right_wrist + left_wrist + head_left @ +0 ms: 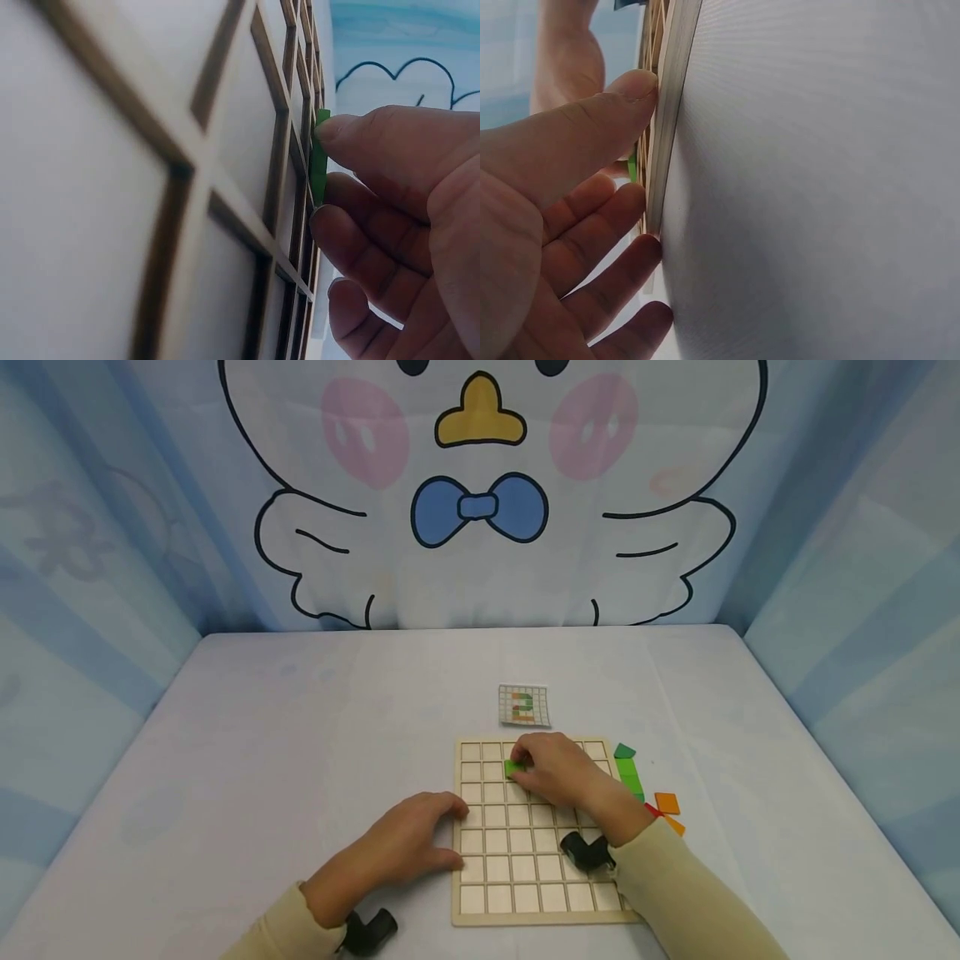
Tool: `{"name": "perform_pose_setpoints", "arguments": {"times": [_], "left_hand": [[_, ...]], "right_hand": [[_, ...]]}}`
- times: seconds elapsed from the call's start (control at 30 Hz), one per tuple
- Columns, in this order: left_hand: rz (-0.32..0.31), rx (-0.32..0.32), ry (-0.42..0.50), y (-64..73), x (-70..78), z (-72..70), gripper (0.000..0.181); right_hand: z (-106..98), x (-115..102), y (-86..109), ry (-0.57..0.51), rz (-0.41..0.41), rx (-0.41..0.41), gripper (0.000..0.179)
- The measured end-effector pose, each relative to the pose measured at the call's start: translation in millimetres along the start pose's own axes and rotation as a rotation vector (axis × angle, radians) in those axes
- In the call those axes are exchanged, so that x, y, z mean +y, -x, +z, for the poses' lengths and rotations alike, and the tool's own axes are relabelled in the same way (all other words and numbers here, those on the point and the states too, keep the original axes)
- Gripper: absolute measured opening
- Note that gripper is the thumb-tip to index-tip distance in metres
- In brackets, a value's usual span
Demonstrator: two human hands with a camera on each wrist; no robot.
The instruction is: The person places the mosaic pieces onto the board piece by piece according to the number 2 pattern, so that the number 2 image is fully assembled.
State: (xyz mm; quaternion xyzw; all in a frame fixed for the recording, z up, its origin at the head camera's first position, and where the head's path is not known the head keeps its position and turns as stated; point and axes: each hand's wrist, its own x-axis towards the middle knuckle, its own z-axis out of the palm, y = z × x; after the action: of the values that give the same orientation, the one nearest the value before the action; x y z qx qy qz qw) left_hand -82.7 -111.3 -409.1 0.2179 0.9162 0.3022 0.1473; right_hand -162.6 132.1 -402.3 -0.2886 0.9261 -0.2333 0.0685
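My right hand (557, 768) pinches a flat green tile (512, 768) between thumb and fingers, over the upper left cells of a wooden grid board (525, 920). Seen from the right wrist, the tile (320, 161) stands edge-on right at the grid's ribs. My left hand (397, 839) rests against the board's left side with thumb and fingers spread. In the left wrist view the left thumb (615, 112) lies along the board's edge (664, 135), and the fingertips sit close to it. Part of the grid is hidden under the right hand and forearm.
A small card (524, 705) printed with a coloured grid pattern lies behind the board. Along the board's right side are bright green tiles (628, 774), a dark green piece (624, 751), an orange square (667, 803) and a red piece (653, 809), partly covered by the right sleeve.
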Motion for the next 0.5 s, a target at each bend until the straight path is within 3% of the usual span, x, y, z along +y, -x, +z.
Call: {"name": "perform_pose_setpoints", "arguments": {"times": [0.5], "left_hand": [[-0.005, -0.006, 0.014, 0.1, 1.4, -1.5, 0.050]], "right_hand": [[-0.8, -1.1, 0.0, -0.002, 0.032, -0.008, 0.016]]}}
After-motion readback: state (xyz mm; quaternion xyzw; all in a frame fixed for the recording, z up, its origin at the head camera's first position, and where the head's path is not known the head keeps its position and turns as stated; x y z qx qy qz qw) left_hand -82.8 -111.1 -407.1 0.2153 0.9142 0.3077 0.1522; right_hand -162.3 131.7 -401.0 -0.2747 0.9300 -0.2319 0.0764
